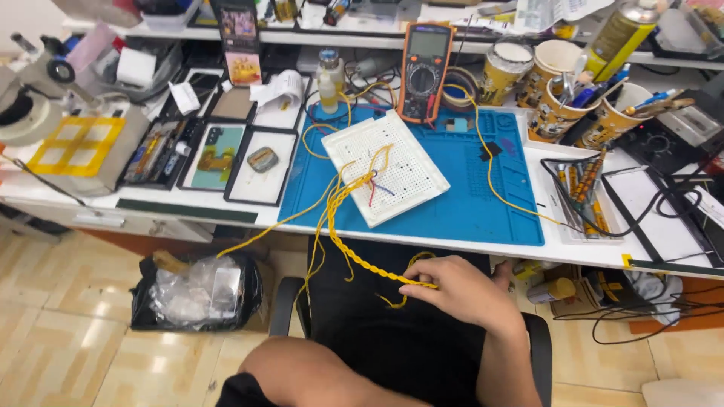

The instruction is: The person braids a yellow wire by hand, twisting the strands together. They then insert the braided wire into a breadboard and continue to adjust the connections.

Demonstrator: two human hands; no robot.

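A cluttered electronics workbench is filling the far half of the view, with a tiled floor running beneath it. At the far left a microscope (30, 98) is standing on the white counter (188, 209), and near it, on the floor, a black bag of clear scraps (197, 292) is sitting. Just right of the microscope, several flat phone panels (219, 156) are lying side by side. A blue work mat (460, 203) is covering the counter's middle, carrying a white breadboard (386, 166) turned at an angle and, farther back, an orange multimeter (424, 71). Paper cups of tools (562, 94) are crowding the far right.

A twisted yellow wire (354, 252) is running from the breadboard over the counter's near edge and down toward the lap, its long axis slanting from far left to near right. Its loose end is lying in the right hand (456, 290), whose fingers are closing together and pinching the braid, with a short yellow tail curling below them. That hand is hanging in front of the counter, above the black chair, well apart from the edge. The left hand is not showing; only a bare knee is appearing at the bottom. Open room is lying left of the hand, over the floor and chair arm (283, 305).
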